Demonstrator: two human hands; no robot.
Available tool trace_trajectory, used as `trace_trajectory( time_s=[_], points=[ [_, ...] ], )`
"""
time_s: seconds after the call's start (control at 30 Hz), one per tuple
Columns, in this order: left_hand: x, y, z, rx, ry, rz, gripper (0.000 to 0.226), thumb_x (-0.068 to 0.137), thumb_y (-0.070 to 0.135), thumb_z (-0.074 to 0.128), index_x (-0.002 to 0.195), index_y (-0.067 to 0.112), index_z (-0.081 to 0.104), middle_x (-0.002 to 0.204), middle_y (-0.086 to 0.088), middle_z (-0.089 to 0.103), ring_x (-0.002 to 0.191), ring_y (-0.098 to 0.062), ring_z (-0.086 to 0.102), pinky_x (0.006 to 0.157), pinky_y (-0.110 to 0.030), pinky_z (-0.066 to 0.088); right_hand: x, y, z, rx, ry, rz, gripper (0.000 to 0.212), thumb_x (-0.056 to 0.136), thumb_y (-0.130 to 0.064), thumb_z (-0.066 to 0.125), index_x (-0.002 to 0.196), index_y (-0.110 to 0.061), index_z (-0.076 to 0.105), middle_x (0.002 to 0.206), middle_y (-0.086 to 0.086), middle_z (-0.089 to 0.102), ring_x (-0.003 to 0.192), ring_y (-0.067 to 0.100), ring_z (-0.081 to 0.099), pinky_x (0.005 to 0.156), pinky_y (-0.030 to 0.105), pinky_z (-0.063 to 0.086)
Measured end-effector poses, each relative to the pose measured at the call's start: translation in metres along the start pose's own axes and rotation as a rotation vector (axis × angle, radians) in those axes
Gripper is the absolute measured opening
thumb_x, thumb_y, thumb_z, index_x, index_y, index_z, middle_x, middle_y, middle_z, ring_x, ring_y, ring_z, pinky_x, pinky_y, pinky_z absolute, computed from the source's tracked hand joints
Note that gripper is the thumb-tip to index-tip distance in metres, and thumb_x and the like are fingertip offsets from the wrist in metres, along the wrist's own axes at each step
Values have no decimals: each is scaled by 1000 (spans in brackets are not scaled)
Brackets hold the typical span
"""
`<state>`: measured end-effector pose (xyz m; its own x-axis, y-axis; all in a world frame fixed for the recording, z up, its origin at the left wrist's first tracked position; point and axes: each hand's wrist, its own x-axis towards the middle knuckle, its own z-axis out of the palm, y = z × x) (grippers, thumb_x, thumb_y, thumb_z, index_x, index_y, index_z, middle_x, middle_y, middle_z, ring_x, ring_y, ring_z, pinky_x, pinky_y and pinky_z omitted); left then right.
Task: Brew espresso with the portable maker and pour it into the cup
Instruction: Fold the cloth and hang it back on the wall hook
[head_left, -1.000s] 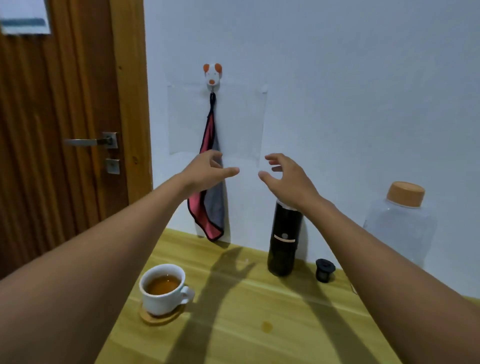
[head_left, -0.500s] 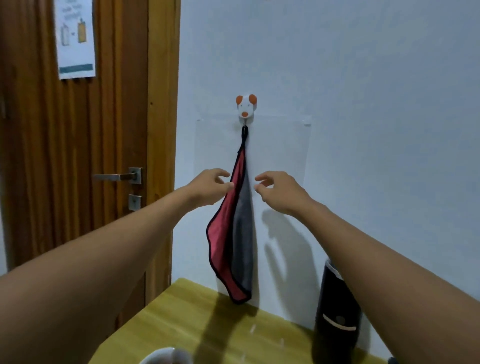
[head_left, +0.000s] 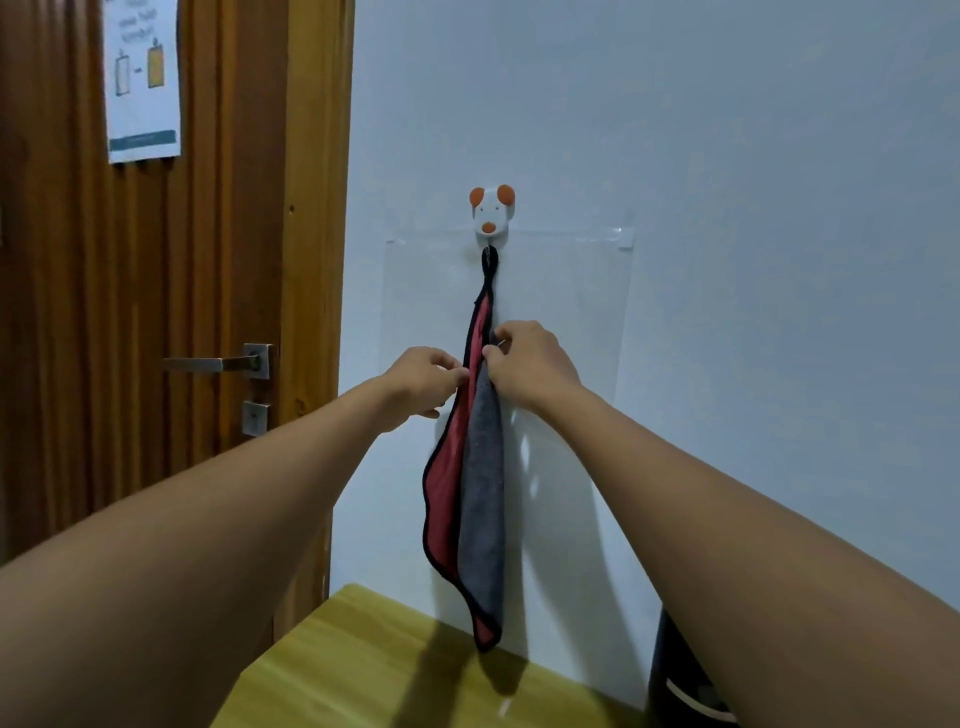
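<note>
Plush cloth, left hand, right hand

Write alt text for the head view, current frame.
The left hand and right hand grip a red and grey cloth hanging from a dog-shaped hook on a pale wall. A wooden door stands to the left; a wooden table corner shows below.

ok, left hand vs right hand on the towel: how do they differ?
The left hand pinches the towel at its red left edge; the right hand pinches its right edge, above the grey face. The left hand sits lower; the right hand is higher, nearer the dog-shaped hook. Both hold the same towel, which hangs from that hook.
</note>
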<state>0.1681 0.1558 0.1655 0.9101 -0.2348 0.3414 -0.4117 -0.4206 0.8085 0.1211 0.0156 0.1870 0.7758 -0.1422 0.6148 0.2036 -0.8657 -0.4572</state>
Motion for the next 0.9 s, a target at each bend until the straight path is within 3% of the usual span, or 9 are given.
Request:
trace_trajectory(
  time_s=[0.17, 0.27, 0.33, 0.47, 0.6, 0.73, 0.83, 0.9],
  points=[
    [-9, 24, -18, -72, 92, 109, 13, 107, 21, 52, 112, 11, 59, 114, -15, 66, 92, -22, 64, 68, -27, 56, 3, -14, -22, 121, 155, -58, 18, 103, -24, 52, 113, -15, 64, 103, -2, 64, 91, 19, 60, 78, 32, 45],
    [-20, 39, -28, -95, 132, 175, 18, 108, 20, 50, 119, 8, 57, 117, -16, 66, 106, -30, 66, 92, -44, 60, 0, -27, -36, 187, 198, -114, 19, 103, -23, 50, 114, -17, 64, 101, -6, 64, 91, 16, 60, 78, 30, 45],
    [-27, 47, -34, -114, 146, 206, 19, 107, 19, 50, 121, 7, 56, 119, -15, 65, 112, -33, 64, 99, -50, 56, -3, -34, -42, 229, 181, -149, 18, 103, -23, 49, 112, -18, 63, 102, -5, 65, 90, 17, 63, 79, 34, 51],
    [-40, 55, -42, -151, 108, 224, 10, 107, 19, 50, 112, 12, 55, 113, -15, 66, 98, -27, 64, 95, -48, 59, -15, -38, -49, 229, 132, -198, 14, 102, -25, 49, 108, -18, 60, 101, -6, 65, 87, 16, 66, 82, 40, 56],
    [-53, 55, -46, -164, 90, 246, 8, 107, 20, 50, 107, 14, 56, 110, -17, 68, 91, -21, 62, 91, -50, 58, -30, -33, -57, 282, 139, -270, 9, 102, -22, 50, 101, -24, 59, 93, -16, 63, 68, 2, 63, 67, 23, 48],
    [-69, 58, -45, -164, 42, 254, 8, 107, 24, 52, 101, 21, 56, 100, -12, 71, 87, -20, 63, 90, -46, 59, -44, -31, -69, 320, 125, -222, 10, 102, -24, 51, 101, -29, 60, 92, -16, 64, 73, 2, 64, 69, 22, 52],
    [-87, 66, -40, -152, -6, 292, 8, 107, 28, 51, 101, 25, 56, 98, -16, 72, 85, -21, 64, 82, -36, 59, -56, -31, -87, 314, 134, -185, 10, 102, -26, 51, 100, -32, 59, 91, -16, 63, 78, -1, 62, 66, 16, 46],
    [-100, 75, -37, -141, -43, 316, 7, 107, 30, 51, 105, 26, 56, 98, -16, 72, 89, -26, 67, 82, -36, 59, -66, -32, -101, 327, 140, -167, 13, 103, -27, 50, 98, -37, 58, 90, -16, 62, 77, -5, 61, 64, 12, 44]
  ],
)
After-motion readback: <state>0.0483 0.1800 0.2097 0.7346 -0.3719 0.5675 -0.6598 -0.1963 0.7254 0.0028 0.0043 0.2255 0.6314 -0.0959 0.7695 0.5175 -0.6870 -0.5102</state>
